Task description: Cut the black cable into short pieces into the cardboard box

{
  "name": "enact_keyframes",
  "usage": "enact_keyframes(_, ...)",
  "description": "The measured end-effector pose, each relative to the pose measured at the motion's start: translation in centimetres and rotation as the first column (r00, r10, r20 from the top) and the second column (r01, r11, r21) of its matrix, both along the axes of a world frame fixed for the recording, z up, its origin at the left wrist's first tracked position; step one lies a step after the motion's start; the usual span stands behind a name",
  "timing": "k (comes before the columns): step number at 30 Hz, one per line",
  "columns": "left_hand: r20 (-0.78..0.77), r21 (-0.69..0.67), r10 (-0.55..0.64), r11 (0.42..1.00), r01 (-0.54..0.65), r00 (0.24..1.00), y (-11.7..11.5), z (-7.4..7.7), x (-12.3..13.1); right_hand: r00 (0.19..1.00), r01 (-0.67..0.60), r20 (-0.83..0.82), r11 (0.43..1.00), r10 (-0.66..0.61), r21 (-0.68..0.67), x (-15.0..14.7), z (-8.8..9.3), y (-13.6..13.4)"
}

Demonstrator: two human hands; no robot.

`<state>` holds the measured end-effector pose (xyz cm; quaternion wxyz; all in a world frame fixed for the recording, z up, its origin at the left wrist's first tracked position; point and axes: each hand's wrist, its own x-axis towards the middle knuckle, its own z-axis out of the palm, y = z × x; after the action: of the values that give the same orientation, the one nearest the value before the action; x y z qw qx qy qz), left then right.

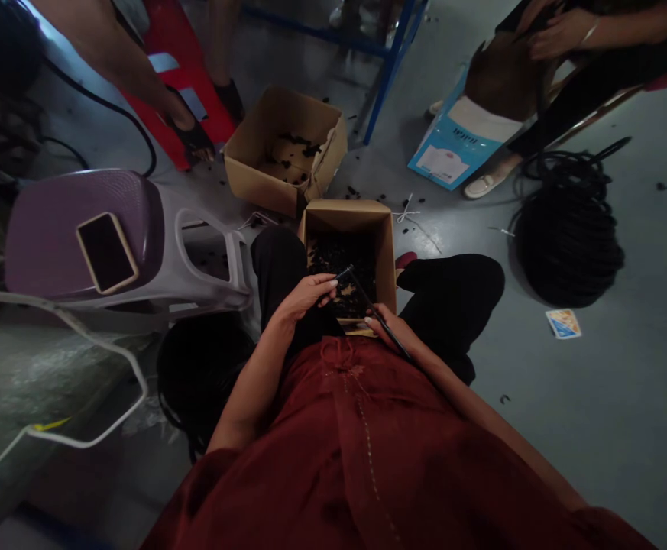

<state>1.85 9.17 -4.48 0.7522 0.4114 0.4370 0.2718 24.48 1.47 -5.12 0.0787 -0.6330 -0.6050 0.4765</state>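
Note:
A thin black strip (386,327) runs between my hands, bent sharply near its far end; whether it is rubber or plastic I cannot tell. My left hand (307,295) pinches the short bent end between thumb and fingers. Lower on the right, my right hand (395,328) is closed around the longer part, whose tail lies along the wrist. Beneath both hands, between my knees, stands an open cardboard box (386,252) with many small black pieces inside.
A second carton (264,183) with a few black bits stands beyond. On the left, a phone (107,253) lies on a purple-topped stool (40,229). A black coil (571,237) and a blue-white box (453,145) are at right. Two other people work nearby.

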Motion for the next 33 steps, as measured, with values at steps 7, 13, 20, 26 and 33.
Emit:
enact_keyframes(7,0.0,-0.017,0.013,1.0,-0.013,1.0,0.0,0.0,0.1,0.998,-0.058,0.026,0.998,0.057,0.03,-0.2,-0.3,0.2)
enact_keyframes(13,-0.021,-0.025,-0.021,0.999,0.021,1.0,0.1,0.0,0.1,0.997,-0.075,0.026,0.996,0.073,0.055,-0.9,0.3,0.7)
enact_keyframes(20,-0.005,-0.003,-0.05,0.999,0.05,0.999,0.0,0.1,0.0,0.995,-0.023,-0.094,1.0,0.023,-0.003,-1.1,0.2,0.9)
enact_keyframes(26,-0.026,0.014,-0.088,0.996,0.088,0.996,0.0,0.4,0.1,0.988,-0.024,-0.151,0.998,0.015,-0.052,-1.1,-0.2,1.1)
enact_keyframes(33,-0.053,0.035,-0.135,0.99,0.137,0.989,-0.1,0.4,0.1,0.989,-0.012,-0.147,0.999,0.006,-0.04,-1.5,0.1,1.4)
